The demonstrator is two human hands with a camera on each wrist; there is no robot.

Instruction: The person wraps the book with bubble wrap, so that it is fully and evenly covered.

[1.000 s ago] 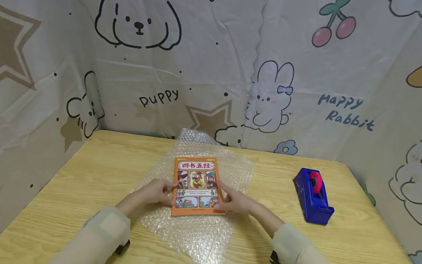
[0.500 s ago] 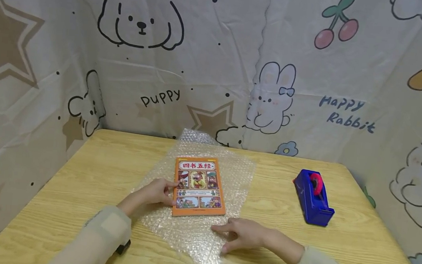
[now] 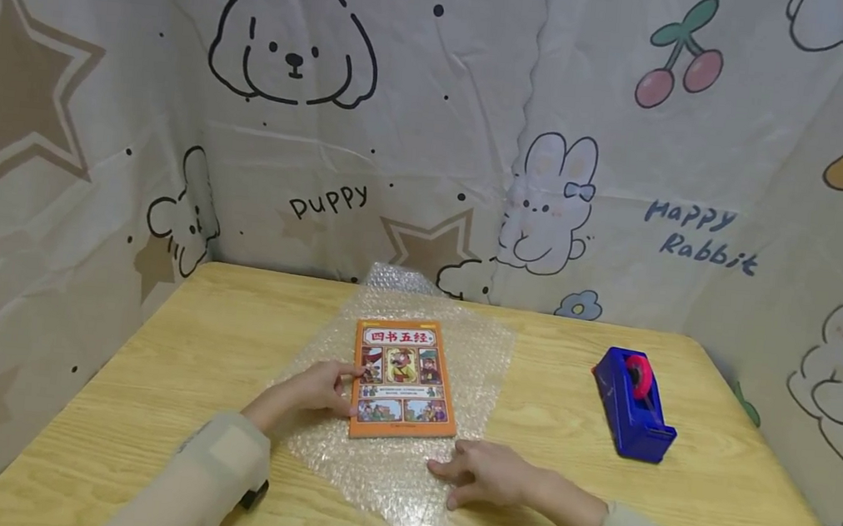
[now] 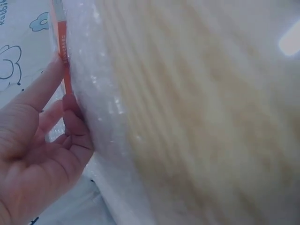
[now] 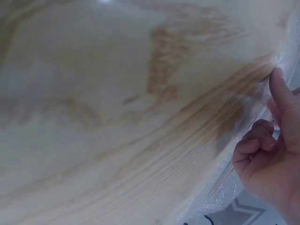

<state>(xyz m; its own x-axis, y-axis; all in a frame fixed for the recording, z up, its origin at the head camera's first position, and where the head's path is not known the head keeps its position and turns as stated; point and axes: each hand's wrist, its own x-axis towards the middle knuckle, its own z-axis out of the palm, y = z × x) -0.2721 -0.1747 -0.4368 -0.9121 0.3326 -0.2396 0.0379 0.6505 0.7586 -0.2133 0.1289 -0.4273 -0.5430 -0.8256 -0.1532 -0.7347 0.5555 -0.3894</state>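
An orange comic-style book (image 3: 404, 378) with Chinese characters on its cover lies on a sheet of clear bubble wrap (image 3: 387, 481). My left hand (image 3: 320, 388) touches the book's left side, the index fingertip at the cover's edge and the thumb lower down. The left wrist view shows the left hand (image 4: 44, 140) with its fingertips against the orange edge of the book (image 4: 63, 44). Below the book's lower right corner, my right hand (image 3: 493, 474) reaches over the right edge of the wrap, thumb and index finger apart. In the right wrist view, the right hand's thumb (image 5: 280, 89) is at the wrap's edge.
A blue tape dispenser (image 3: 635, 407) with a pink roll stands on the right of the wooden table (image 3: 181, 342). Printed cloth (image 3: 433, 130) hangs along the back and both sides. The wrap's far corner (image 3: 398, 278) tilts up by the cloth.
My right hand has let go of the book's right edge and moved down toward me, onto the wrap's right edge. The left hand stays at the book; the head view has shifted slightly.
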